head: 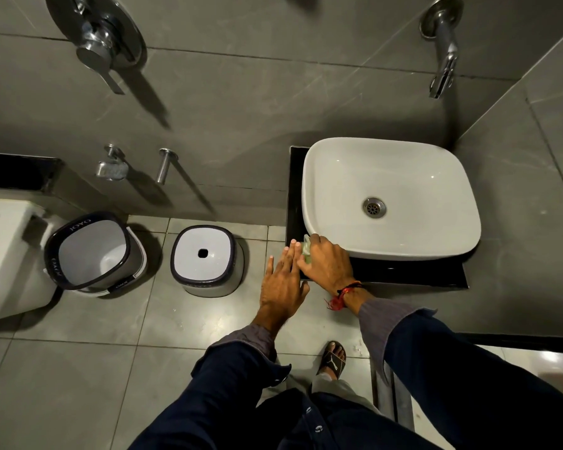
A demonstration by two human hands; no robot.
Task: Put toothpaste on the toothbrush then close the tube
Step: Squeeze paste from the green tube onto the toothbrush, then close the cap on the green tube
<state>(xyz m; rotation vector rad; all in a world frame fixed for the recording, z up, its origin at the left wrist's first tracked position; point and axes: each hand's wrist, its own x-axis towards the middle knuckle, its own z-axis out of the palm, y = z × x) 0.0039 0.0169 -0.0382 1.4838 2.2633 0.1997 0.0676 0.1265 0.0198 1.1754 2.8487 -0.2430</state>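
A small pale green object point(306, 247) lies at the front left corner of the black counter point(403, 271), beside the white basin point(332, 177). My right hand point(327, 261) covers most of it with fingers curled over it, so I cannot tell whether it is the tube or the brush. My left hand point(281, 280) is flat with fingers stretched out, just left of the right hand, fingertips at the counter's corner. It holds nothing. No other toothbrush or toothpaste tube shows anywhere.
A tap point(444, 53) juts from the wall above the basin. On the floor to the left stand a bucket point(95, 251) and an upturned stool point(207, 259). A toilet point(4, 254) is at the far left. My sandalled foot point(332, 358) stands below the counter.
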